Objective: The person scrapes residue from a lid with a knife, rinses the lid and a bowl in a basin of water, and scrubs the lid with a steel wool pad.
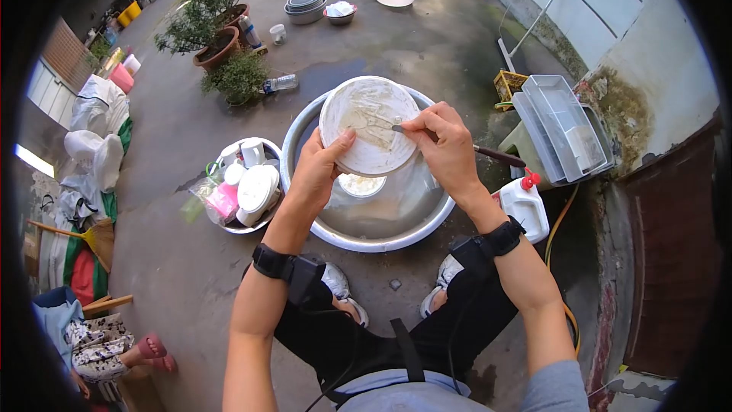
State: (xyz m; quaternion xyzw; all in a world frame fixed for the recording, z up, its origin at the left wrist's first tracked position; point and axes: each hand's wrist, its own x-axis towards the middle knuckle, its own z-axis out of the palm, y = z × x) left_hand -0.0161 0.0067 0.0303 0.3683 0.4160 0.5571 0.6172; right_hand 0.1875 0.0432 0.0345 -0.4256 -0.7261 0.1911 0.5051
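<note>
Over the large metal basin [450, 221], my left hand [316, 168] grips a round white lid [358, 95] by its lower left edge, thumb on the face. Pale smeared residue covers the lid's surface. My right hand [444, 145] is closed around a knife-like tool with a dark handle [499, 156]; its short metal tip touches the residue near the lid's right side. Most of the blade is hidden by my fingers. Below the lid, cloudy water fills the basin, and a white round container [361, 185] with pale residue sits in it.
Left of the basin stands a bowl [242, 230] of white tubs and a pink packet. A white jug with a red cap [526, 206] and clear plastic bins [553, 126] are at right. Potted plants [217, 49] stand ahead; another person's legs [114, 351] show at lower left.
</note>
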